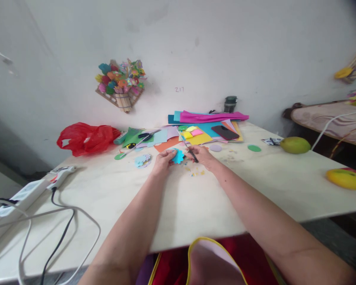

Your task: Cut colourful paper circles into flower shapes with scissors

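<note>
In the middle of the table my left hand (165, 159) pinches a bright blue paper piece (178, 156) with a scalloped edge. My right hand (202, 156) is closed around a pair of scissors (192, 155), whose blade points up and to the left beside the paper. Small yellow and blue scraps (195, 172) lie on the table below my right hand. Left of my left hand sits a small stack of pale blue scalloped paper pieces (142, 160). Behind my hands is an orange paper sheet (167, 145).
A red plastic bag (87, 138), dark-handled scissors (146, 136), stacked coloured paper (213, 116) and a phone (224, 132) lie toward the wall. Power strips (26, 198) with cables occupy the left side. Mangoes (295, 145) rest on the right. A paper flower bouquet (121, 83) hangs on the wall.
</note>
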The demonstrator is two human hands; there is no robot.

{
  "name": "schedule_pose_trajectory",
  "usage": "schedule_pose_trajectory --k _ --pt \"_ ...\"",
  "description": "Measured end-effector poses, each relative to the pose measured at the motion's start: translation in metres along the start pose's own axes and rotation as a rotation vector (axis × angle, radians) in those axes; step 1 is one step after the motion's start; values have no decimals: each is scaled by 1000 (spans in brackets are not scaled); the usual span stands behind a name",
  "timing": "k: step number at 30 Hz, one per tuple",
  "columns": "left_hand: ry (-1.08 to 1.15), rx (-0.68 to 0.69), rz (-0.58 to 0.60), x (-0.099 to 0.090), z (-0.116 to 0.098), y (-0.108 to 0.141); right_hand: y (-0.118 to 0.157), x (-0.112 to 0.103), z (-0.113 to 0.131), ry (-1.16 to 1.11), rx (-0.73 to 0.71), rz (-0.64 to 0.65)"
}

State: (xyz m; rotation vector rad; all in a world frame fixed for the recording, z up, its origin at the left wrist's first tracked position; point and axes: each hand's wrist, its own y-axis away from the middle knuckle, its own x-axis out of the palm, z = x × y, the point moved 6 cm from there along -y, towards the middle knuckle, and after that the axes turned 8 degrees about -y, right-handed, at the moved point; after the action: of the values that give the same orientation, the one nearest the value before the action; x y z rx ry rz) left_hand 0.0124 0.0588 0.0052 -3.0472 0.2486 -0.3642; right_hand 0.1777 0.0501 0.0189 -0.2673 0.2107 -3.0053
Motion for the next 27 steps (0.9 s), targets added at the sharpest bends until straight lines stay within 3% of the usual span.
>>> schedule_pose_trajectory --k 9,27 --pt "20 52 8 3 -4 -1 7 5 -8 102 104 208" --pt "25 43 -24 -3 3 -5 15 12 -4 157 193 284"
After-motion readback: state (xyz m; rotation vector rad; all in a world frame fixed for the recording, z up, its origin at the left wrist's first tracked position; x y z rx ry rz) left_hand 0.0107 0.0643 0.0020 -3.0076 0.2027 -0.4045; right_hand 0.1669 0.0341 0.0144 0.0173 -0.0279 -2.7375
